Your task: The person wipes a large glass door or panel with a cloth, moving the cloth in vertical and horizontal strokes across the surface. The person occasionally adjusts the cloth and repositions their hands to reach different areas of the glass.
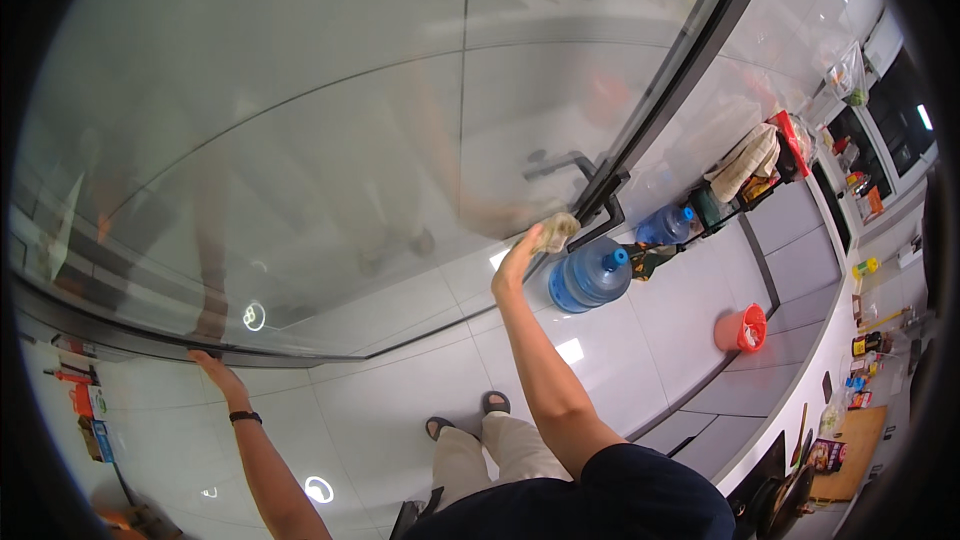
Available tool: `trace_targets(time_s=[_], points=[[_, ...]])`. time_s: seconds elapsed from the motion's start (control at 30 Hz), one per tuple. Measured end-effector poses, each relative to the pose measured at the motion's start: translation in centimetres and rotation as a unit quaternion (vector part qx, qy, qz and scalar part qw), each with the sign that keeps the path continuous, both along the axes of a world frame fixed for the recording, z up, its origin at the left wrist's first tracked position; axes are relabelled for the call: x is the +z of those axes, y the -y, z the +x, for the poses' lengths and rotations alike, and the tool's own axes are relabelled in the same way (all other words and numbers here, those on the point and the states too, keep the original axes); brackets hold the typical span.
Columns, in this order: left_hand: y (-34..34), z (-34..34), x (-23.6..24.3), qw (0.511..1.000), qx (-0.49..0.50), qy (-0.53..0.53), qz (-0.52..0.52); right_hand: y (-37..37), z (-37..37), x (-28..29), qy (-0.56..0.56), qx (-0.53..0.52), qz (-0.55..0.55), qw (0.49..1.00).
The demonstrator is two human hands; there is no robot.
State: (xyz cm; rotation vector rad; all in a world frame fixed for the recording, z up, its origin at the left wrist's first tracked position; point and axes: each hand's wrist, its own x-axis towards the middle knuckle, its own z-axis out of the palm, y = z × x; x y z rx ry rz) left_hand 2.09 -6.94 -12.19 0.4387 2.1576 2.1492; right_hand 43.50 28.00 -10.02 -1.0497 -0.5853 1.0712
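Observation:
A large glass door (330, 130) with a dark frame (690, 70) fills the upper left, and my arms are reflected in it. My right hand (514, 265) is closed around a crumpled pale cloth (557, 232) and presses it to the glass near the black door handle (612, 212). At the lower left, my left hand (222, 380) touches the dark bottom-left edge of the door with its fingers stretched out. A black band (245, 417) circles my left wrist.
Blue water jugs (590, 275) stand on the tiled floor (400, 390) beside the door handle. A red bin (740, 328) sits by grey cabinets (795, 270) under a cluttered white counter (800, 410). A beige towel (745, 162) hangs over a rack. Boxes (95, 437) lie at the far left.

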Motion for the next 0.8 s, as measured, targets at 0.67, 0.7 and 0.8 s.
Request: trace_targets(time_s=[0.67, 0.7, 0.8], points=[[-1.1, 1.0, 1.2, 0.994, -0.064, 0.090, -0.017, -0.5, -0.3, 13.4, 0.504, -0.121, 0.393, 0.760], [-0.9, 0.9, 1.2, 0.994, -0.067, 0.089, -0.010, 0.8, -0.7, 8.9, 0.494, -0.061, 0.356, 0.791], [-0.3, 0.7, 0.8, 0.994, -0.065, 0.087, -0.009, 4.9, -1.4, -1.7, 0.523, 0.137, 0.240, 0.806]])
